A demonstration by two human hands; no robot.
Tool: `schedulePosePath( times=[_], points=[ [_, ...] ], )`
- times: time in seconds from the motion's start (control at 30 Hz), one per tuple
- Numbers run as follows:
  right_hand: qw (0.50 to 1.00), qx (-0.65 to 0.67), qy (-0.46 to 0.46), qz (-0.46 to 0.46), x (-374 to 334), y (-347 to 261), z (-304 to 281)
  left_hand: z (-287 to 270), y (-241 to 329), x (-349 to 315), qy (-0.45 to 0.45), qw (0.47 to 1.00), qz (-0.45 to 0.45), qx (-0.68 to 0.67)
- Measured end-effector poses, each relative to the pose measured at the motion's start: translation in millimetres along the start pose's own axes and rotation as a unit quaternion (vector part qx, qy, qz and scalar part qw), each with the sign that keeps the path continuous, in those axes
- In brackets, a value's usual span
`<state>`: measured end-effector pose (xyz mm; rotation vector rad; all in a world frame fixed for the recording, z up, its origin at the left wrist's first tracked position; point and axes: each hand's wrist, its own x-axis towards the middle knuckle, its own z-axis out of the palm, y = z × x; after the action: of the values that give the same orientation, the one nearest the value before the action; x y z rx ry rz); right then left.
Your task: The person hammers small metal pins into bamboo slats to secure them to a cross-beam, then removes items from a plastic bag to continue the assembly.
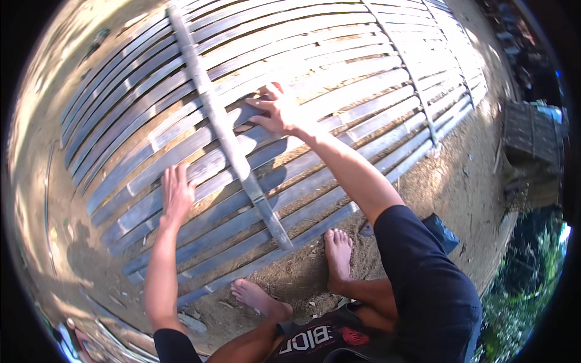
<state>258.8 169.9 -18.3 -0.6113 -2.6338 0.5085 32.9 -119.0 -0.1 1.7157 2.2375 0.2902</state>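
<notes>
A large panel of grey split-bamboo slats lies low over the ground, with a round bamboo crosspiece running over the slats. My left hand is left of this crosspiece, its fingers stretched forward at the slats with nothing held in them. Just right of the crosspiece, my right hand has its thumb and fingers around a slat's edge. The undersides of its fingers are hidden.
Two thinner crosspieces, one a pole, span the panel farther right. My bare feet stand on dirt at its near edge. A dark blue object lies beside my right leg. A wooden structure and greenery are at right.
</notes>
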Motion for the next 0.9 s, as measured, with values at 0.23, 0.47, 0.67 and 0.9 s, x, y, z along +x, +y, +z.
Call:
schedulePosePath(
  times=[0.23, 0.47, 0.67, 0.9],
  points=[
    [0.995, 0.029, -0.08, -0.051, -37, -11, -28, 0, -6, -5, 0.024, 0.998, -0.021, 0.06],
    [0.995, 0.004, 0.011, -0.1, -46, -17, -21, 2, -3, -4, 0.055, 0.997, -0.012, 0.059],
    [0.996, -0.009, 0.043, -0.082, -48, -23, -18, -13, 5, -8, 0.136, 0.988, -0.028, 0.064],
    [0.999, 0.0, 0.036, -0.034, -53, -17, -6, 10, 1, -7, 0.096, 0.989, -0.01, 0.113]
  ],
)
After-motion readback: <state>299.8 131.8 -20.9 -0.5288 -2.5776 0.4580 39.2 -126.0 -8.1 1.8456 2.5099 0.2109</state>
